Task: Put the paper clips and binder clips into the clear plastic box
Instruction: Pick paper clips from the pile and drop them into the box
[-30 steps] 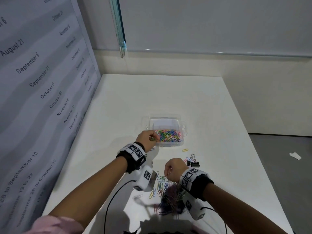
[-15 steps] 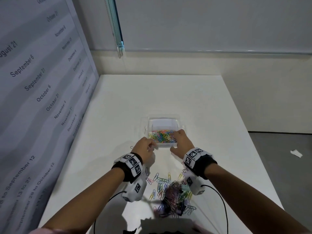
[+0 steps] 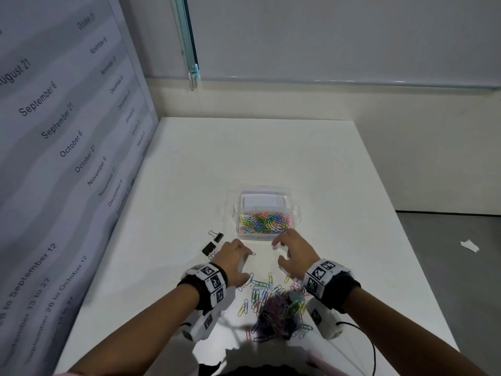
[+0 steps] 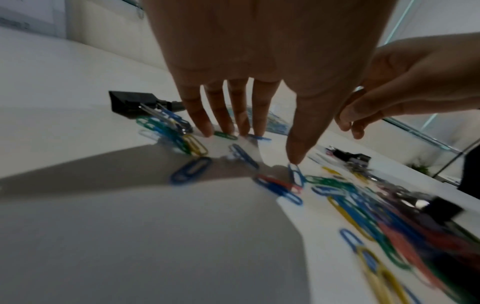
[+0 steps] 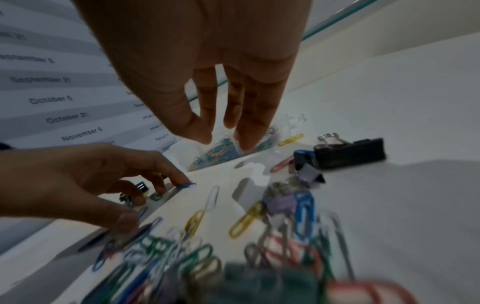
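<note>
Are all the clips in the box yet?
Not yet. The box already holds many paper clips. Both hands, left and right, are open and hold nothing. A pile and the black binder clips remain on the table.

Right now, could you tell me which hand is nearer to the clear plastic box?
Right. The right hand hovers just short of the clear plastic box at its near edge; the left hand rests on the table, farther back to its left.
</note>
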{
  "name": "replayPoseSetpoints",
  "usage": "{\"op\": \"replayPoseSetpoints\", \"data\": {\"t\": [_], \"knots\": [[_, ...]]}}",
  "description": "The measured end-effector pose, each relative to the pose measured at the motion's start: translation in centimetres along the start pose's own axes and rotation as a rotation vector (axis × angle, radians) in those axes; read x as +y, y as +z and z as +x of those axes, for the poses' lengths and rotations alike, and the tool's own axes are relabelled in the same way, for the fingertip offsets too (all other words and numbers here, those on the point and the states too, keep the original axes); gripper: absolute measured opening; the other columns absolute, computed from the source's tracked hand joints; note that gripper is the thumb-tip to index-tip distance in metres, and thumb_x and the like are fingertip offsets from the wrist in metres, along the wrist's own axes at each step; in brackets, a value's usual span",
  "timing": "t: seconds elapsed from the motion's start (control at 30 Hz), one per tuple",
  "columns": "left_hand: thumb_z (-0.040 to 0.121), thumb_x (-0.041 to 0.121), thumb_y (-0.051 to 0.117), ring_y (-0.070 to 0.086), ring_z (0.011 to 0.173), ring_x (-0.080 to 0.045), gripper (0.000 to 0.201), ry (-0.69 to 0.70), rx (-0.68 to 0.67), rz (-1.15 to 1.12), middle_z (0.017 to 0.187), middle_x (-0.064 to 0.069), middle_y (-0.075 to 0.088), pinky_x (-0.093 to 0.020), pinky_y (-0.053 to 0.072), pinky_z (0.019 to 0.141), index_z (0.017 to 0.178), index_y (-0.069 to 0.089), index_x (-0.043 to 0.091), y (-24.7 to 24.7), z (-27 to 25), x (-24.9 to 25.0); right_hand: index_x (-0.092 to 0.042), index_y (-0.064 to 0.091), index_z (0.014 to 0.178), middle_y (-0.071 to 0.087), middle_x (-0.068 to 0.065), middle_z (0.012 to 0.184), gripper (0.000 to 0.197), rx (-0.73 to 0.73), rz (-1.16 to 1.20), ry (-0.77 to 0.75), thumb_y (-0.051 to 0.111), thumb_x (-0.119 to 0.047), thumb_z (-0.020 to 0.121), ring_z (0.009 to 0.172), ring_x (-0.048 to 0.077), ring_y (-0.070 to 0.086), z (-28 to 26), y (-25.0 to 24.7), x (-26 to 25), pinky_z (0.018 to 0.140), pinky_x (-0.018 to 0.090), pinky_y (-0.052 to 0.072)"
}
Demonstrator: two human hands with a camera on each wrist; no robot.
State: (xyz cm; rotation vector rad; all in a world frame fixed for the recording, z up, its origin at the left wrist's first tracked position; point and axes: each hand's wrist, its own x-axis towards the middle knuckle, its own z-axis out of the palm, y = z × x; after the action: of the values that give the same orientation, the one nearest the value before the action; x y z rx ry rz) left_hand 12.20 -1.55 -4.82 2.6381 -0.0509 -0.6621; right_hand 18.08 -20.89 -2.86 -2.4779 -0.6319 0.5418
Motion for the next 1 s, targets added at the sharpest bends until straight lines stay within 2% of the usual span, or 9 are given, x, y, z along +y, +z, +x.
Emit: {"op": "replayPoseSetpoints", "data": {"t": [0.1,0.23,0.3,0.47,0.63,0.73,0.83,0.9,1.0], "knots": [[0.074,0.035,0.072,0.04,0.119,-0.022,0.059,0.073,-0.047,-0.015,0.127,-0.004,0.04,-0.031,0.04,0.1,0.126,0.049,0.019,1.0,-1.0,0.6,-0.017,0.056,0.11,0.046,0.0,0.101,0.032,-0.208,-0.087,-0.005,0.062,-0.016,0.079,0.071,0.007,0.042,-1.2,0.6,0.2,0.072,0.022,0.034],[0.063,0.04,0.081,0.038,0.119,-0.02,0.078,0.083,-0.074,-0.01,0.127,-0.002,0.038,-0.035,0.04,0.102,0.129,0.044,0.021,2.0,-2.5,0.8,-0.018,0.046,0.124,0.042,0.008,0.121,0.067,-0.366,-0.198,-0.022,0.078,-0.034,0.068,0.106,0.023,0.047,-1.3,2.3,0.2,0.09,0.032,0.043],[0.056,0.048,0.082,0.038,0.116,-0.02,0.09,0.059,-0.023,0.045,0.126,-0.001,0.037,-0.035,0.041,0.099,0.131,0.04,0.023,2.3,-3.1,0.4,-0.018,0.043,0.128,0.039,0.009,0.125,0.079,-0.384,-0.26,-0.057,0.081,-0.038,0.062,0.113,0.026,0.044,-1.3,3.1,-0.4,0.094,0.037,0.044],[0.052,0.052,0.083,0.038,0.113,-0.022,0.101,-0.019,-0.028,0.018,0.124,-0.004,0.033,-0.035,0.044,0.098,0.134,0.033,0.019,3.6,-4.4,-0.1,-0.014,0.049,0.114,0.039,0.006,0.112,0.058,-0.413,-0.244,-0.097,0.079,-0.03,0.067,0.108,0.028,0.048,-1.3,4.6,-1.6,0.082,0.032,0.04],[0.057,0.048,0.081,0.04,0.109,-0.022,0.086,-0.02,0.022,-0.004,0.12,-0.005,0.034,-0.034,0.044,0.092,0.125,0.039,0.017,4.7,-4.5,1.3,-0.013,0.064,0.096,0.049,-0.001,0.093,0.018,-0.327,-0.128,-0.038,0.065,-0.017,0.078,0.095,0.022,0.055,-1.5,4.5,-2.3,0.075,0.025,0.036],[0.069,0.039,0.077,0.041,0.114,-0.024,0.073,-0.05,0.025,-0.048,0.124,-0.006,0.035,-0.034,0.043,0.096,0.128,0.04,0.016,4.5,-3.7,1.9,-0.013,0.07,0.087,0.07,0.004,0.093,0.019,-0.212,-0.003,0.042,0.056,-0.006,0.077,0.079,0.014,0.062,-1.5,3.7,-2.0,0.067,0.016,0.041],[0.083,0.022,0.065,0.049,0.11,-0.026,0.043,-0.042,0.042,-0.086,0.121,-0.008,0.041,-0.035,0.043,0.095,0.122,0.048,0.013,4.0,-2.9,1.9,-0.011,0.072,0.09,0.071,0.004,0.092,0.026,-0.129,0.03,0.062,0.048,-0.003,0.083,0.058,-0.004,0.047,-1.6,2.6,-1.5,0.051,0.0,0.031],[0.087,0.013,0.057,0.053,0.105,-0.028,0.026,-0.033,0.035,-0.111,0.109,-0.006,0.044,-0.036,0.044,0.093,0.113,0.053,0.012,3.6,-2.4,1.7,-0.013,0.069,0.098,0.064,0.002,0.093,0.023,-0.109,0.006,0.064,0.051,-0.008,0.085,0.066,0.0,0.05,-1.7,2.2,-1.2,0.058,0.002,0.034],[0.088,0.011,0.055,0.055,0.104,-0.027,0.015,-0.041,0.015,-0.133,0.097,0.001,0.041,-0.034,0.044,0.092,0.103,0.058,0.01,2.8,-1.9,1.4,-0.02,0.058,0.112,0.047,0.0,0.103,0.037,-0.2,-0.084,0.035,0.068,-0.024,0.077,0.086,0.01,0.046,-1.8,2.7,-0.7,0.079,0.021,0.041]]}}
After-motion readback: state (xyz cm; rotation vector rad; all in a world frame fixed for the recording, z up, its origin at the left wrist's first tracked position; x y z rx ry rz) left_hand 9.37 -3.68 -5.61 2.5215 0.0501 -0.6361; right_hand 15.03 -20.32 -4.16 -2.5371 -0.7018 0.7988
